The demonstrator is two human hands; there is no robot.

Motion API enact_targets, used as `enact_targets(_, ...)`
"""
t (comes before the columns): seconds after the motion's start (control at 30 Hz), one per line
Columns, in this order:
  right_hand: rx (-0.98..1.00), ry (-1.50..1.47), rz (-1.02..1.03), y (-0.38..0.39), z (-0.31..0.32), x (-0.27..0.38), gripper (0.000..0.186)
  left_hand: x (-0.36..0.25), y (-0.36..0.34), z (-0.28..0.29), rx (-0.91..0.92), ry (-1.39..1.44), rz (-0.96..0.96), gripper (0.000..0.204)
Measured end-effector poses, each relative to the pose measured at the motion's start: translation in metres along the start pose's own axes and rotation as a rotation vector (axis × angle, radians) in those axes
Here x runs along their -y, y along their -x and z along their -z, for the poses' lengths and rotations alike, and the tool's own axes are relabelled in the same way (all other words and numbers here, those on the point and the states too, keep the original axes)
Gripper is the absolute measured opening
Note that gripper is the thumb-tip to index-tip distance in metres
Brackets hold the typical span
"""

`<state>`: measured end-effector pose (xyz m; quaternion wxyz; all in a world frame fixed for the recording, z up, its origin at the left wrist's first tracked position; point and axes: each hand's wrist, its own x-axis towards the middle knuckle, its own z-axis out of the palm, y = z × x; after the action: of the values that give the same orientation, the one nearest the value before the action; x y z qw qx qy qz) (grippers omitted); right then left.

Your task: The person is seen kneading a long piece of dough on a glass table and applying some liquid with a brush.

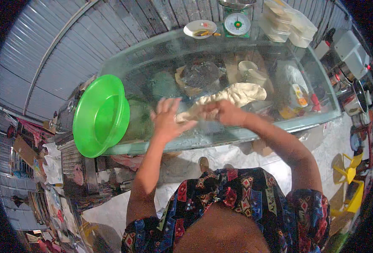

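A long, lumpy piece of pale dough (245,93) lies on the glass tabletop (152,145), thick at its right end and thinner toward the left. My right hand (225,113) has its fingers curled down on the dough's near side, left of the thick part, slightly blurred. Beside the thin left end, my left hand (168,120) is spread, its thumb reaching toward the dough. Whether that thumb touches the dough I cannot tell.
A green plastic basin (82,122) stands at the table's left end. Along the back are a white bowl (190,30), a green dial scale (237,25) and clear plastic containers (275,31). Cups (247,66) show near the dough; a yellow stool (348,168) stands at right.
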<state>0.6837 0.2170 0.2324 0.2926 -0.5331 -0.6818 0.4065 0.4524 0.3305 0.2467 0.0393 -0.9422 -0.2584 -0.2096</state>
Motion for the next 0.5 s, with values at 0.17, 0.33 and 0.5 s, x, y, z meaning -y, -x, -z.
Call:
enact_targets(0.17,-0.255,0.821,-0.066,-0.009,0.025,-0.024,0.067,-0.052,-0.032,-0.022,0.454,0.106,0.195,0.089)
enact_targets(0.33,-0.449,1.037,0.149,-0.011,-0.006,-0.032,0.065,-0.059,0.001,-0.051,0.169,-0.14,0.086,0.075)
enact_targets(0.5,-0.471,0.934,0.183,-0.029,0.003,-0.046,0.05,-0.043,-0.021,-0.06,0.181,-0.078,0.136,0.065)
